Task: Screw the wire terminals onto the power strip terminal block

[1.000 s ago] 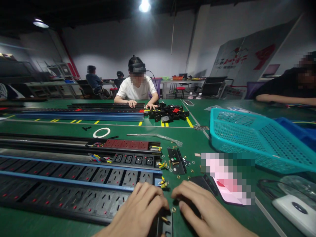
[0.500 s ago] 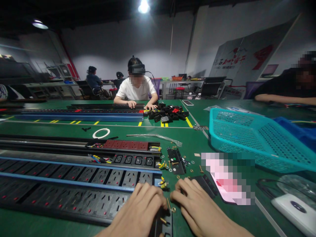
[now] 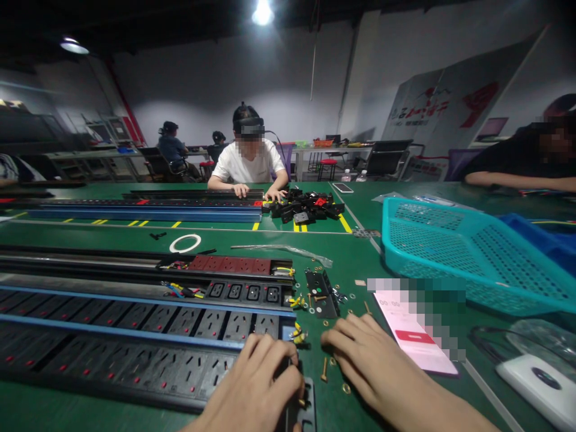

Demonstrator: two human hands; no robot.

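Observation:
My left hand (image 3: 263, 381) is closed around the right end of the nearest black power strip (image 3: 135, 360). Its fingers curl over a black end plate (image 3: 308, 399), where a bit of brass shows under a fingertip. To its right, my right hand (image 3: 369, 354) is bent down to the table with fingers drawn together; its palm hides what may be under it. A brass screw (image 3: 324, 369) and brass nuts (image 3: 346, 389) lie between my hands. Farther off, a black bracket (image 3: 321, 294) lies among loose washers and screws.
More socket strips, one with a red-brown socket row (image 3: 229, 264), lie beyond. At right are a phone (image 3: 416, 336), a teal basket (image 3: 450, 282) and a white device (image 3: 535, 384). A co-worker (image 3: 247, 159) sits opposite beside a pile of black parts (image 3: 306, 207).
My right hand has moved slightly right and forward, uncovering a brass screw and nuts and covering where a black bracket lay. My left hand stays at the strip's end; its fingers have shifted.

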